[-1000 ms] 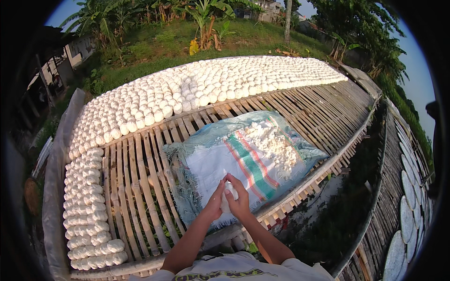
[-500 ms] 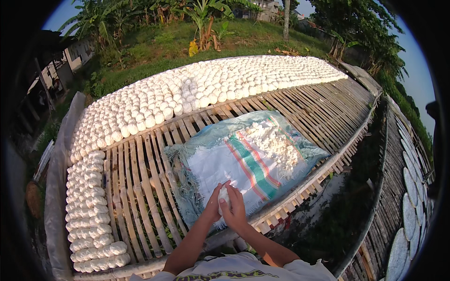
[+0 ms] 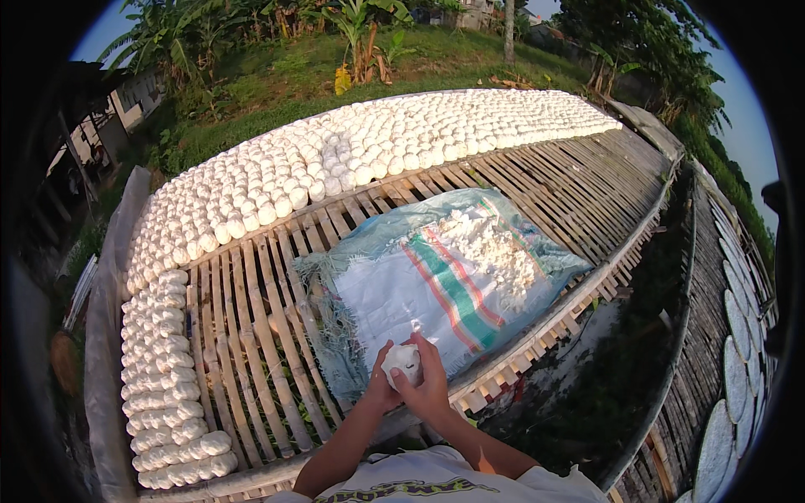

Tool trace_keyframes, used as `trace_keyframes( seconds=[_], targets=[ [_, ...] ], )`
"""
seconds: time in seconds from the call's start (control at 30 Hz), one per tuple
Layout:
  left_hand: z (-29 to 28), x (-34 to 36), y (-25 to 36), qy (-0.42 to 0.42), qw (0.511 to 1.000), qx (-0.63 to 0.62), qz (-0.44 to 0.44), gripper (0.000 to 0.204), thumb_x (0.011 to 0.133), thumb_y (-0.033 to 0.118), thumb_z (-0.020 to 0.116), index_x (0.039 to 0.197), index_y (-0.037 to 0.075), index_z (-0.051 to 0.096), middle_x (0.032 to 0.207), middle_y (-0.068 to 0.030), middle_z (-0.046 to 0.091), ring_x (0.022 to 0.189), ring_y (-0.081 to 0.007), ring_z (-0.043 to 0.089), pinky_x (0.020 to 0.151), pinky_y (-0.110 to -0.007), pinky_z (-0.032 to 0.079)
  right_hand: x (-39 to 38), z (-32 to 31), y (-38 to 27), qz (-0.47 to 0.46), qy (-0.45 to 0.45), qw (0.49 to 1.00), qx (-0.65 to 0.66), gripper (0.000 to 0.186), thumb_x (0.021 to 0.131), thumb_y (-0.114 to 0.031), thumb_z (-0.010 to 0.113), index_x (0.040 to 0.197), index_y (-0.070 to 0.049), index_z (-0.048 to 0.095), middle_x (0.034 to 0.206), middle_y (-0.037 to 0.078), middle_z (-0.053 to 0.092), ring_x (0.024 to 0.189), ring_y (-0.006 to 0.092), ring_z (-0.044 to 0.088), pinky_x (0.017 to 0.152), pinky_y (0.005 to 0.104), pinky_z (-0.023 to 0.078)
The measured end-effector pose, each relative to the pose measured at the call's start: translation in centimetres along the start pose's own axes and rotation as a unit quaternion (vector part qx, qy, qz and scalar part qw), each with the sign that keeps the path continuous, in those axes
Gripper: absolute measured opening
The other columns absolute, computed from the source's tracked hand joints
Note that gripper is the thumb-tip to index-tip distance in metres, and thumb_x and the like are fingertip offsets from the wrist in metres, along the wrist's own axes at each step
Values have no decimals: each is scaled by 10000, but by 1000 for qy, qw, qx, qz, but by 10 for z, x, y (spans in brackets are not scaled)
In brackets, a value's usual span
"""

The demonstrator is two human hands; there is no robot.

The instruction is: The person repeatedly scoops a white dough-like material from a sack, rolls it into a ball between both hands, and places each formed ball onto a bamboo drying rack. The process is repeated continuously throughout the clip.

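Between my two hands is a rounded white lump [image 3: 401, 360], dough-like, with a small dark dent on its upper face. My left hand [image 3: 380, 381] cups it from the left, fingers wrapped round its side. My right hand [image 3: 429, 377] curls about the right side, its thumb pressed on the lump's front. Both hands are above the near edge of a white woven sack [image 3: 377, 302] with green and red stripes. On the sack's far right part lies a heap of crumbly white pieces [image 3: 495, 251].
The sack lies over a blue-green mesh sheet [image 3: 369, 226] on a bamboo slat rack [image 3: 251, 335]. Rows of white balls [image 3: 277, 184] cover the rack's far side and left end. Beyond a gap on the right, another rack carries round grey discs [image 3: 717, 448].
My hands have parted slightly and turned, so more of the white lump shows between them. They sit a little lower in the view.
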State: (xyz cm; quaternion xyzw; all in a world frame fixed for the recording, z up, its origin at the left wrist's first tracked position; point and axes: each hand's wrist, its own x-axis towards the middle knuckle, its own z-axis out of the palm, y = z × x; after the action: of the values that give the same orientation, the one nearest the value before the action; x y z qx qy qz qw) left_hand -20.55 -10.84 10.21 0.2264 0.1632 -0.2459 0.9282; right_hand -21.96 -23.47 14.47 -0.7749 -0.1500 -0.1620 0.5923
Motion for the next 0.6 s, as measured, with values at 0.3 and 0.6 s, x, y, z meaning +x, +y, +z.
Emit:
trace_keyframes(
  seconds=[0.3,0.6],
  targets=[
    [9,-14,-9,76,993,-72,56,704,1006,728,446,1431,182,574,1352,-81,650,1217,-269,651,1019,-464,541,14,10,7,111,8,975,191,295,881,-57,790,1172,-35,747,1167,127,716,1101,247,700,938,345,549],
    [-24,-1,6,-63,996,-55,-18,618,1088,620,422,1374,93,575,1350,-123,643,1284,-290,624,1070,-488,527,9,4,-19,-231,-102,964,-82,431,749,-155,877,1145,-56,737,1265,143,673,1094,340,683,957,440,549]
  ],
)
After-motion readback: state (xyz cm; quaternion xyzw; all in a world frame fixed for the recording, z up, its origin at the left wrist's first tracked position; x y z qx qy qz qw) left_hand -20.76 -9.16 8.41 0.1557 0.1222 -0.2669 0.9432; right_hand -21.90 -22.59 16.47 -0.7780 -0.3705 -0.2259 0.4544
